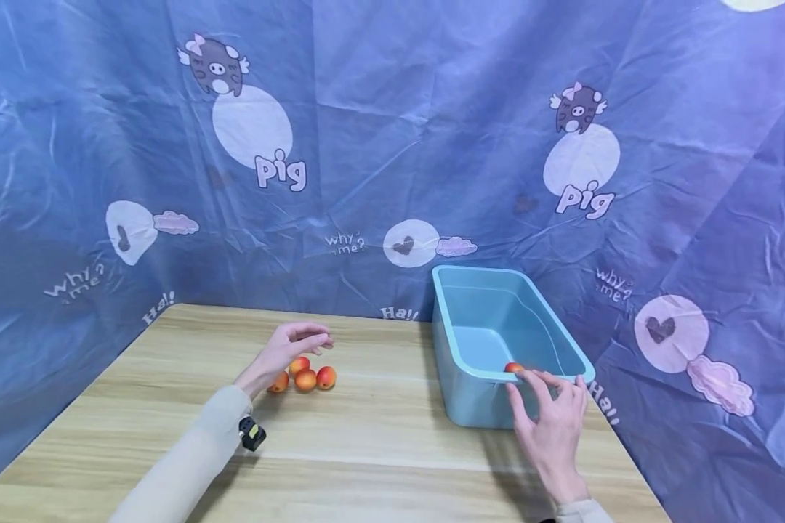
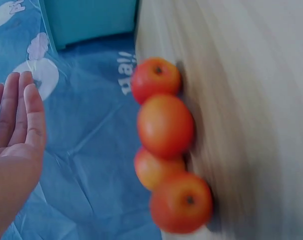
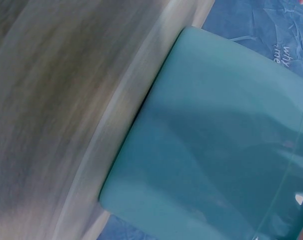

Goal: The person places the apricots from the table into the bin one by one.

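Left hand: left hand (image 1: 294, 349) hangs above tabletop (image 1: 373, 436), fingers extended and loosely together, holding nothing; near the fruit group, gap visible in left wrist view.
Right hand: right hand (image 1: 552, 425) at near rim of blue bin (image 1: 474, 399), fingers slightly bent and spread, thumb apart; whether it pinches anything, cannot tell.
Single fruit: one red-orange fruit (image 1: 513, 367) just past the near rim, beside right index fingertip, lower part hidden; held or resting, cannot tell.
Fruit group: four red-orange fruits (image 1: 305, 380) clustered on tabletop, left of bin, one partly behind left wrist.
Bin: upright, open top, right side of tabletop, close to backdrop.
Backdrop: blue cloth (image 1: 366, 131), wrinkled, printed with pigs, hearts, "why me?".
Sleeves: light sleeve (image 1: 190, 454) on left arm, small black device (image 1: 251, 434) at wrist.
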The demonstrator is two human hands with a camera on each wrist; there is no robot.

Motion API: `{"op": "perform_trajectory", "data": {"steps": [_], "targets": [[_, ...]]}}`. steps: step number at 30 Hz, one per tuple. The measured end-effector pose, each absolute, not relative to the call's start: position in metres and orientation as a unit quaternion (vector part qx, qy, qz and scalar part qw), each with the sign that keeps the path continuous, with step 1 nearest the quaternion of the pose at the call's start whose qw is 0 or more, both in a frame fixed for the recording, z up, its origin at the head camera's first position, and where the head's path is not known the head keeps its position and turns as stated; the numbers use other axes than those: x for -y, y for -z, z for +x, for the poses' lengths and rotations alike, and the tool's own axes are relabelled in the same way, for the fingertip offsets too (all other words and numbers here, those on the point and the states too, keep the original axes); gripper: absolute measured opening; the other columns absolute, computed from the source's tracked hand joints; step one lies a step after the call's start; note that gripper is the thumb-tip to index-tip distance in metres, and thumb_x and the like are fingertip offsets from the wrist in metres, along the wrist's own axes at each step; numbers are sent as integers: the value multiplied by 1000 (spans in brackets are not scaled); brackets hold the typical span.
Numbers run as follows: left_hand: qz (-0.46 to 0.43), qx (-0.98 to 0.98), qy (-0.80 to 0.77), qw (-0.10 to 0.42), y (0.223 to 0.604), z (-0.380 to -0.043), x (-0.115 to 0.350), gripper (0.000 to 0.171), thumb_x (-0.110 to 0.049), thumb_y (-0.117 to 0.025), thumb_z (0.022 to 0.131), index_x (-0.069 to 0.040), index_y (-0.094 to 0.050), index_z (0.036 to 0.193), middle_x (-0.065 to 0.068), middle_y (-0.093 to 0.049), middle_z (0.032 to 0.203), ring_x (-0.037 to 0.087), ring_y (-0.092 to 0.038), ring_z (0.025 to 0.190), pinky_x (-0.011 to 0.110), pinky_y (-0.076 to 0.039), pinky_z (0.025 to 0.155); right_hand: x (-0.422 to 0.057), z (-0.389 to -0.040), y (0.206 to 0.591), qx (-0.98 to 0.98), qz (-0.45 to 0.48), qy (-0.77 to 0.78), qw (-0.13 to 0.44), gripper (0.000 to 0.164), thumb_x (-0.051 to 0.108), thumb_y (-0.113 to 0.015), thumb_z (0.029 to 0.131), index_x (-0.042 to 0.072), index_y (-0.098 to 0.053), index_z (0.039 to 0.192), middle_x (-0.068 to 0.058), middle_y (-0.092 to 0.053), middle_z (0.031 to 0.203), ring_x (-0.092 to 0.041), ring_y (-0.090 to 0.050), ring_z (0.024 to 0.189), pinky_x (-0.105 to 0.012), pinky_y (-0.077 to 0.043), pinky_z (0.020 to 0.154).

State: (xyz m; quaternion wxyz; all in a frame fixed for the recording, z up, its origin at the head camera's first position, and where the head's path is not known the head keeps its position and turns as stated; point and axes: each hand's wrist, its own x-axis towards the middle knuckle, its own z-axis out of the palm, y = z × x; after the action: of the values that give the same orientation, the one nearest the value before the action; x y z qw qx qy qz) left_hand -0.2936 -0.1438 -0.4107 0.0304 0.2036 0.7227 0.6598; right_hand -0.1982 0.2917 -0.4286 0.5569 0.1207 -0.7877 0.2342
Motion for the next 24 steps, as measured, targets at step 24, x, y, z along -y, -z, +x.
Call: {"op": "perform_trajectory", "data": {"steps": [24], "targets": [[137, -798, -581, 88, 433, -291, 228, 51, -18, -74, 87, 3, -58, 130, 25, -60, 130, 10, -65, 108, 21, -49, 92, -289, -196, 427, 787, 124, -238, 555, 47, 50, -59, 94, 5, -72, 100, -22, -60, 100, -42, -44, 90, -68, -18, 110]]}}
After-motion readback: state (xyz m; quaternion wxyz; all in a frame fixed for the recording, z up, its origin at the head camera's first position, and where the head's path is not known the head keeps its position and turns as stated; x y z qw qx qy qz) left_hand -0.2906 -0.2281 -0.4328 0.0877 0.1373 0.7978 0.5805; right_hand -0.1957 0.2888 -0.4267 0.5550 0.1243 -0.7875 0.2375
